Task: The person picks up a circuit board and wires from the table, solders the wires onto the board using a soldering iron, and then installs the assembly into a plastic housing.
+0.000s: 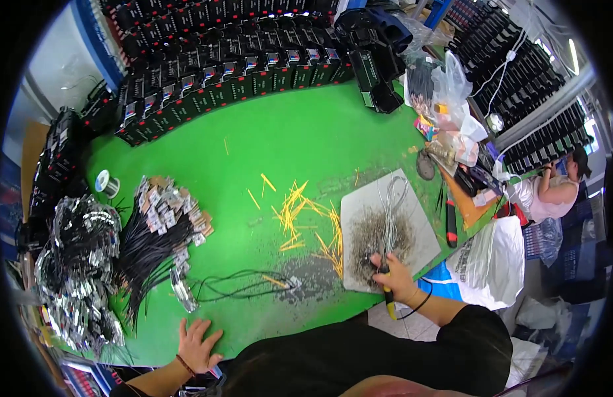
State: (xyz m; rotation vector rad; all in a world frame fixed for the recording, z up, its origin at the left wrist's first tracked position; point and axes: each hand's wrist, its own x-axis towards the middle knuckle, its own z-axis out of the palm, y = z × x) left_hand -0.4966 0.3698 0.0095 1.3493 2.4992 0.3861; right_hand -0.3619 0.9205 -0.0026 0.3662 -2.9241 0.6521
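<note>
My right hand (398, 281) is closed around what looks like a soldering iron (390, 306), with a yellow and black handle and a dark cord looping by the wrist. It is over the near part of a pale board (422, 231) smeared with black soot. Thin silvery wires (389, 210) lie across that board, just beyond my fingers. My left hand (197, 344) rests on the green table near its front edge, fingers spread, holding nothing. Beyond it lie a small silvery piece (183, 291) and a loop of black cable (234, 283).
Yellow sticks (294, 215) are scattered mid-table. Bundled black leads (151, 245), shiny parts (81, 271) and a solder spool (107, 184) are at left. Black cases (234, 76) line the back. A red-handled tool (451, 225) lies right of the board; another person (551, 195) sits beyond.
</note>
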